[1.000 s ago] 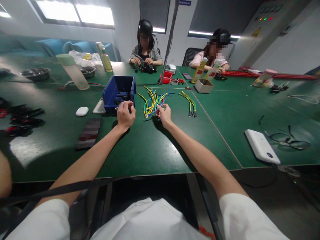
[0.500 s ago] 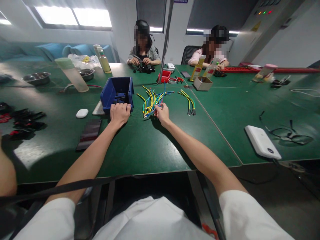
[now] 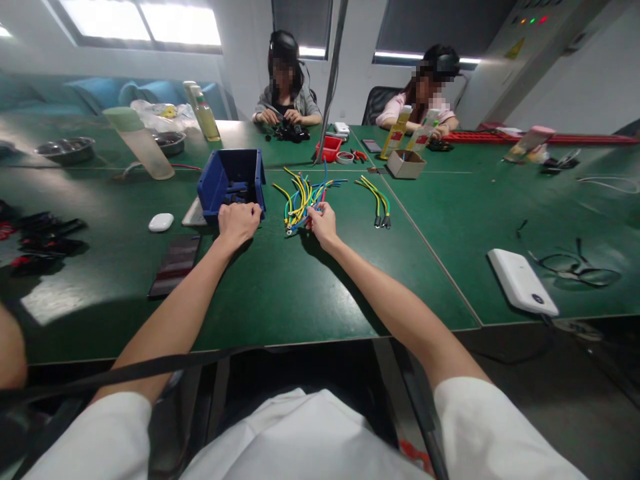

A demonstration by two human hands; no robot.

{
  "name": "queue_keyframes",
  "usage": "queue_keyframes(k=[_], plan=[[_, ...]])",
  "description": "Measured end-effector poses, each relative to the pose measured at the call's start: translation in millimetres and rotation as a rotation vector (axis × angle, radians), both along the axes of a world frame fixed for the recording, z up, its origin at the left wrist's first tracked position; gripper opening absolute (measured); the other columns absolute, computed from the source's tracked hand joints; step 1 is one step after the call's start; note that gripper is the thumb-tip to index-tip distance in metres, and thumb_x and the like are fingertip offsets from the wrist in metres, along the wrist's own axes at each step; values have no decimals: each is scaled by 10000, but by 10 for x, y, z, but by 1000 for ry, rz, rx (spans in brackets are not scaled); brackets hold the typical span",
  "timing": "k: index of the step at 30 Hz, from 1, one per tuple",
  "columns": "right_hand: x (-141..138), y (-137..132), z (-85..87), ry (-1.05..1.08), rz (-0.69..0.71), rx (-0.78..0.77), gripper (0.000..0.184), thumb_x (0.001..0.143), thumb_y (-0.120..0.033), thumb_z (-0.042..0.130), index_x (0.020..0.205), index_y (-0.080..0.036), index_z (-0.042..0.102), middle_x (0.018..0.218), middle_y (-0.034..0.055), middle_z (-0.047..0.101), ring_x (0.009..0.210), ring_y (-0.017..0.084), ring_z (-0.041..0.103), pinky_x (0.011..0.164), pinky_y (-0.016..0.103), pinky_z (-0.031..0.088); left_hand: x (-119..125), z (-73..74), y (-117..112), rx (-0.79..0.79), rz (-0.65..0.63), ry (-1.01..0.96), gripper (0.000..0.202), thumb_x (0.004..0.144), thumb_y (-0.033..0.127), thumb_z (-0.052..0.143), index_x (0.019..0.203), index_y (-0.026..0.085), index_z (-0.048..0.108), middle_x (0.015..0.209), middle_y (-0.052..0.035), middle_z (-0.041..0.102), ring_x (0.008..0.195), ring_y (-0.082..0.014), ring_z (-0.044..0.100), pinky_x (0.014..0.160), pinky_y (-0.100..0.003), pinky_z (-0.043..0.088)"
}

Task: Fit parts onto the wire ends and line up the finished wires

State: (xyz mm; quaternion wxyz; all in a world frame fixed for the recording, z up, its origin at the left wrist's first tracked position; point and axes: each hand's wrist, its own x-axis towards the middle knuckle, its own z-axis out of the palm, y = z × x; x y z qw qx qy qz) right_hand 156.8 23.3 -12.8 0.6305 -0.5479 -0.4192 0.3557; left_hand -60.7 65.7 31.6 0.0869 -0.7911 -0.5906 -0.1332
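Wires (image 3: 303,199) lie right of the blue bin (image 3: 209,190); right hand (image 3: 323,223) looks pinched on one. Left hand (image 3: 240,221) hooks over the bin's front wall, fingers hidden, can't tell grip. Step: probably fetching black pieces (image 3: 237,192) inside; next calls for lifting just one.

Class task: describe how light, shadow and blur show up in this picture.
Head view: the window is blown out; head view: glare whitens a patch of the green table at left; head view: a dark shadow falls beside the right hand; head view: the black-and-red parts near the left edge look smeared, while the central ring-terminal wires look sharper.
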Motion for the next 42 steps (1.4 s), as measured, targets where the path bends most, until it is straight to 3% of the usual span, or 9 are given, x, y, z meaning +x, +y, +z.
queue_keyframes(k=[7, 17, 34, 42], plan=[[-8, 11, 1, -16, -3, -21, 218, 824, -366, 585, 883, -238, 419, 517, -104, 527, 404, 103, 502, 414, 189, 335, -16, 62, 44, -86, -31, 25, 635, 943, 425, 186, 934, 148, 757, 1022, -200, 719, 934, -355, 655, 805, -448, 387], [-17, -2, 10, -5, -1, -12, 265, 792, -400, 610, 866, -240, 413, 536, -95, 534, 416, 104, 503, 412, 192, 330, -30, 50, 26, -67, -44, -13, 589, 945, 448, 215, 929, 192, 745, 996, -157, 729, 938, -316, 641, 839, -437, 377], [-7, -12, -1, -26, 15, 2, 253, 831, -441, 572, 878, -234, 436, 551, -87, 543, 412, 96, 503, 411, 192, 329, -44, 57, 52, -85, -51, 20, 634, 951, 481, 196, 919, 149, 734, 992, -192, 719, 953, -330, 638, 852, -451, 385], [29, 1, -43, -32, -27, 19, 254, 911, -483, 479, 932, -242, 401, 547, -85, 539, 407, 102, 518, 426, 191, 361, -36, -35, -11, 24, -75, -86, 608, 968, 451, 191, 933, 122, 702, 1017, -202, 686, 984, -344, 605, 901, -484, 368]])
